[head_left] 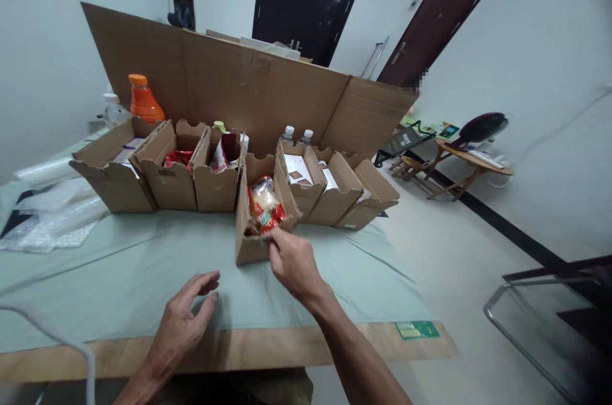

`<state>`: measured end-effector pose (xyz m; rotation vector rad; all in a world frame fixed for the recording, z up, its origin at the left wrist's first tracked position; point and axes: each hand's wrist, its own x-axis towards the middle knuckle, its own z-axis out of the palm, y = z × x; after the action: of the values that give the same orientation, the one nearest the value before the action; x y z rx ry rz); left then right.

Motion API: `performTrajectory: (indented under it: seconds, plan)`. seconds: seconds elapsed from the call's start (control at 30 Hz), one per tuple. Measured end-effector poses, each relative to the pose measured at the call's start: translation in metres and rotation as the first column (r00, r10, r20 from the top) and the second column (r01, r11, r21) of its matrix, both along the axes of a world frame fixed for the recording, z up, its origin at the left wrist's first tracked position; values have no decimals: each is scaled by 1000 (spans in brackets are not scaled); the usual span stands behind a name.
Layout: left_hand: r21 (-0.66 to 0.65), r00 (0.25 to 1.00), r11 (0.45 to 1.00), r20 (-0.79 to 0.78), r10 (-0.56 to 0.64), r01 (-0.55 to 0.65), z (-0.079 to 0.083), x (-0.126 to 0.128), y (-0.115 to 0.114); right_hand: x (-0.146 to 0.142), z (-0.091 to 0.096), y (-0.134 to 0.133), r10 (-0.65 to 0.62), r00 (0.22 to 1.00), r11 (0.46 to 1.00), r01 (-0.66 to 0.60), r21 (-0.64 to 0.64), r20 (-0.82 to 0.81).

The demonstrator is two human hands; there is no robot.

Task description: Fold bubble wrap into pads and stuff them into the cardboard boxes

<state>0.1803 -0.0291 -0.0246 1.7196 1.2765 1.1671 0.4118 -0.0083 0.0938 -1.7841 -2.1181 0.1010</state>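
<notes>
My right hand grips the front edge of a cardboard box, its fingers closed over the rim. That box stands forward of the row and holds food packets in red and clear wrapping. My left hand hovers over the near part of the table, fingers apart and holding nothing. Left of the pulled-out box are three cardboard boxes, the nearest of them a box with red and white packets. To its right stand three more, among them a box with a white printed card.
A tall cardboard panel stands behind the boxes, with an orange bottle at its left. Clear plastic wrap lies on the left of the green cloth. A green card rests on the wooden front edge. A metal frame stands right.
</notes>
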Motion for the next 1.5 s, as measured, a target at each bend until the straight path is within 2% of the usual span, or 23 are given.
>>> performTrajectory:
  seconds: [0.07, 0.1, 0.13, 0.17, 0.23, 0.27, 0.3, 0.33, 0.4, 0.43, 0.5, 0.6, 0.67, 0.77, 0.87, 0.97, 1.07, 1.17, 1.27, 1.33, 1.43, 1.5]
  plan:
    - [-19, 998, 998, 7, 64, -63, 5, -2, 0, 20, -6, -51, 120, 986, 987, -106, 121, -114]
    - [-30, 996, 995, 7, 90, -90, 7, -3, 1, 33, -10, -75, 140, 976, 978, -110, 175, -169]
    - [-37, 994, 994, 7, 107, -107, 9, -3, 2, 47, -14, -97, 108, 968, 974, -57, 220, -227]
    - [-40, 994, 994, 7, 106, -105, 11, -2, 3, 61, -18, -117, 24, 954, 963, 58, 264, -297]
    - [-35, 999, 998, 18, 52, -51, 12, 3, 3, 87, -30, -153, -186, 872, 891, 345, 297, -454]
    - [-33, 999, 999, 32, 4, -3, 12, 8, 3, 96, -36, -168, -270, 816, 845, 455, 280, -510]
    - [-33, 997, 998, 51, -50, 52, 11, 13, 1, 102, -44, -181, -324, 779, 822, 513, 248, -536]
    - [-38, 992, 994, 71, -103, 106, 10, 18, -1, 105, -52, -191, -348, 773, 833, 514, 204, -530]
    - [-65, 976, 978, 101, -192, 199, 6, 30, -9, 101, -67, -203, -338, 817, 896, 431, 106, -467]
    - [-85, 969, 969, 110, -222, 232, 4, 36, -13, 96, -73, -204, -323, 836, 917, 392, 71, -443]
    - [-123, 962, 959, 124, -241, 256, 1, 47, -19, 86, -82, -194, -317, 838, 926, 375, 47, -443]
    - [-148, 968, 965, 161, -192, 215, 2, 62, -13, 80, -84, -154, -338, 791, 899, 432, 74, -510]
    - [-135, 972, 975, 182, -149, 175, 8, 72, 6, 84, -80, -115, -310, 770, 898, 429, 93, -558]
    - [-93, 976, 988, 191, -101, 121, 18, 84, 46, 96, -77, -59, -231, 751, 923, 370, 105, -618]
    - [-78, 988, 994, 138, -71, 83, 19, 86, 71, 104, -84, -28, -210, 723, 943, 327, 57, -658]
    - [-108, 994, 991, 80, -74, 82, 2, 71, 64, 108, -103, -35, -256, 681, 939, 345, -8, -686]
    - [-162, 999, 985, 9, -50, 51, -22, 42, 43, 109, -121, -65, -348, 649, 905, 421, -61, -677]
    - [-139, 997, 990, -72, -13, 3, -35, 9, 27, 105, -128, -96, -377, 680, 902, 423, -83, -629]
    - [-74, 993, 996, -108, 47, -56, -27, -14, 19, 96, -125, -110, -320, 763, 940, 332, -85, -562]
    - [-40, 989, 994, -105, 101, -105, -14, -25, 19, 85, -120, -105, -242, 817, 966, 252, -53, -524]
    - [-20, 978, 982, -96, 184, -187, 1, -43, 24, 54, -109, -78, -25, 879, 999, 33, 8, -476]
    - [-25, 970, 973, -83, 228, -231, 1, -56, 26, 23, -100, -54, 152, 882, 987, -157, 28, -445]
